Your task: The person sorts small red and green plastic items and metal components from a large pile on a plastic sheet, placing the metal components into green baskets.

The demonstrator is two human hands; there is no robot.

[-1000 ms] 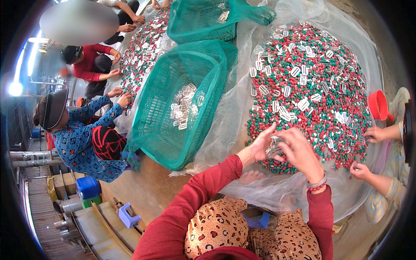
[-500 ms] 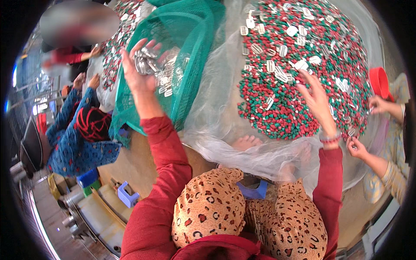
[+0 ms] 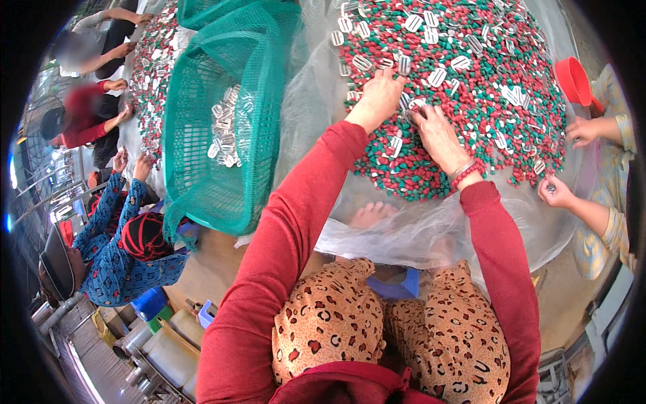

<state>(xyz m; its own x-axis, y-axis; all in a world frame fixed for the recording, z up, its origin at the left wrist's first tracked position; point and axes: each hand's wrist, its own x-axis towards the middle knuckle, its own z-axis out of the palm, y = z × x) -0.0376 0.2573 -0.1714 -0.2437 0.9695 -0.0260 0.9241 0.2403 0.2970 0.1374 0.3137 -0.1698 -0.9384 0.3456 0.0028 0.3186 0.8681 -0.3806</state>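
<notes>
A wide heap of small red and green pebbles point(image 3: 397, 165) lies before me, with flat silvery slotted buckles point(image 3: 437, 77) scattered through it. My left hand point(image 3: 380, 99) is in the middle of the heap, fingers curled down beside an upright-looking buckle point(image 3: 404, 64); what they hold, if anything, is hidden. Just to its right, my right hand point(image 3: 442, 140) pinches at a pale buckle point(image 3: 417, 104) among the pebbles. To the left stands a green plastic basket point(image 3: 180, 128) lined with green netting, with a loose pile of buckles point(image 3: 227, 128) inside.
Translucent sheeting point(image 3: 313, 128) spreads under the heap. At the right, a co-worker's hands point(image 3: 557, 192) work at its edge near a red plastic scoop point(image 3: 573, 81). More people sit along another heap point(image 3: 149, 81) at far left. A blue stool point(image 3: 397, 286) shows between my knees.
My left hand has left the basket, where it was open with several buckles falling from it, and come down onto the heap. My right hand has shifted left. The view has shifted too.
</notes>
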